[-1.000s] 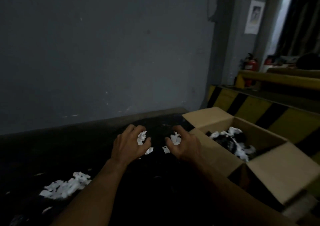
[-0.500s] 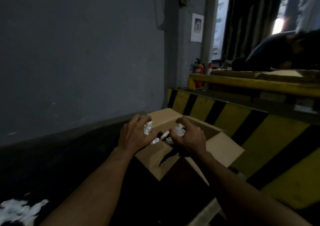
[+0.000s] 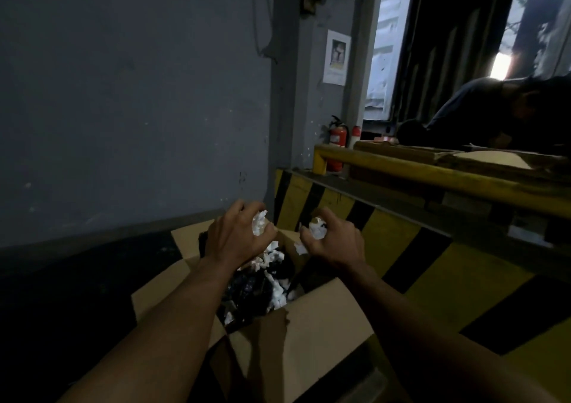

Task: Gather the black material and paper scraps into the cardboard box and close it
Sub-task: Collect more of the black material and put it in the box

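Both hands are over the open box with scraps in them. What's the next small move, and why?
Probably open both hands and let go: the left hand and right hand each clutch white paper scraps above the cardboard box, whose flaps stand open.

The cardboard box was plain brown corrugated board, matt, with a ragged torn notch in its near flap. Inside lay white paper scraps, crumpled and rough-edged, mixed with black material that caught faint glints, like thin plastic film. More crumpled white paper showed in the left hand and the right hand, both bare. The wall was matt grey paint, speckled and scuffed. The barrier wore yellow and black striped paint, dull and worn. The yellow rail looked like painted metal. The fire extinguisher was glossy red.
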